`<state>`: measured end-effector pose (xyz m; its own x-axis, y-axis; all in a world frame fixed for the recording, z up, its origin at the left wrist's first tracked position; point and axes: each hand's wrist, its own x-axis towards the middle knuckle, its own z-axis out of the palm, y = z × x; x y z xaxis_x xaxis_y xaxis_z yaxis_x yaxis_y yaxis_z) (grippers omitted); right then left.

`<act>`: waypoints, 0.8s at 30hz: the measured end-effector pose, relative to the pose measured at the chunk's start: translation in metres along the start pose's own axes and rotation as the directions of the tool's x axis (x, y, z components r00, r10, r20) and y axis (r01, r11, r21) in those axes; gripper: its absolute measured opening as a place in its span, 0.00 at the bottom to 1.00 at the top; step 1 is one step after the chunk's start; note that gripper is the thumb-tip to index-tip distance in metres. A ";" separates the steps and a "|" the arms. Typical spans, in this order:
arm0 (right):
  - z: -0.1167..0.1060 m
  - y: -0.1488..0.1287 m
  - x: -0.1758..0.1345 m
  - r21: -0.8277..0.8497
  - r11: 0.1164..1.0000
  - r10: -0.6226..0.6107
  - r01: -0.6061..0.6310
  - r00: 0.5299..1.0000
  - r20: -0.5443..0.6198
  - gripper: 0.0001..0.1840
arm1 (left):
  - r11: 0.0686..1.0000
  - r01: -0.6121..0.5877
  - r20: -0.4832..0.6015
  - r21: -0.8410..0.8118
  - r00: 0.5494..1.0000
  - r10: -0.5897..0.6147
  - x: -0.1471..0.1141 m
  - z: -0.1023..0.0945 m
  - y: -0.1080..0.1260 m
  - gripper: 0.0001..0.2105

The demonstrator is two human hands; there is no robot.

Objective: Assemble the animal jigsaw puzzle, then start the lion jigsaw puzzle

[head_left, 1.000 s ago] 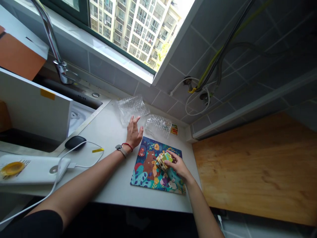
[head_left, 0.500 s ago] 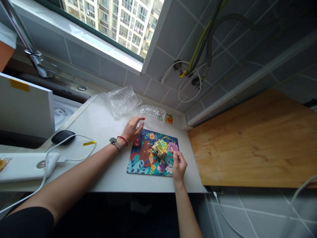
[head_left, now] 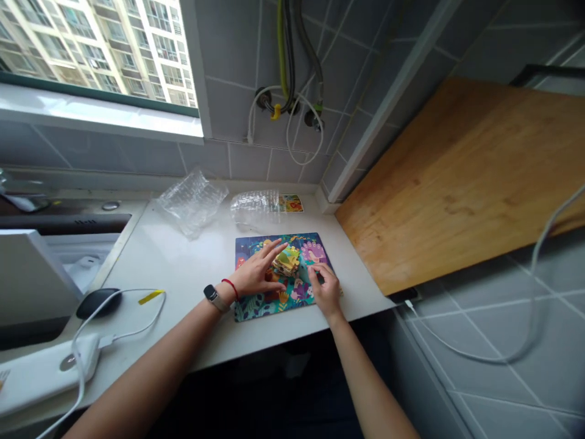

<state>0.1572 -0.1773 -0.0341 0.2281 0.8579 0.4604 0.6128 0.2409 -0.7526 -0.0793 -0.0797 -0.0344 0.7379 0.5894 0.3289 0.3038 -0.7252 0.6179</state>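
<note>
Yellow-green cardboard puzzle-piece stack (head_left: 286,260) is now flanked: left hand (head_left: 254,274) has arrived at nine o'clock, grip wide; right hand (head_left: 327,292), four o'clock, grip narrow, contents unclear.

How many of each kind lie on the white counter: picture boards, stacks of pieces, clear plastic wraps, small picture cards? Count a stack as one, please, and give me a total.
Picture board: 1
Stack of pieces: 1
Clear plastic wraps: 2
Small picture card: 1
Total: 5
</note>
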 end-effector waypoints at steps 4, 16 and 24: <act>0.003 0.002 -0.001 0.012 1.000 -0.001 0.001 1.000 0.016 0.11 | 0.999 0.049 -0.008 0.025 0.999 -0.048 0.002 0.011 -0.005 0.52; 0.002 -0.030 0.044 -0.181 0.972 -0.044 0.150 0.873 0.485 0.61 | 0.992 0.120 -0.081 -0.050 0.989 -0.123 0.007 0.019 -0.012 0.49; 0.024 -0.043 0.075 -0.312 0.898 -0.042 0.310 0.766 0.641 0.63 | 0.990 0.126 -0.091 -0.064 0.987 -0.131 0.007 0.021 -0.016 0.53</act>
<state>0.1300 -0.1128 0.0211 -0.3357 0.9384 0.0823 0.8574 0.3406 -0.3858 -0.0667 -0.0711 -0.0570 0.6335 0.7095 0.3087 0.3548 -0.6209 0.6990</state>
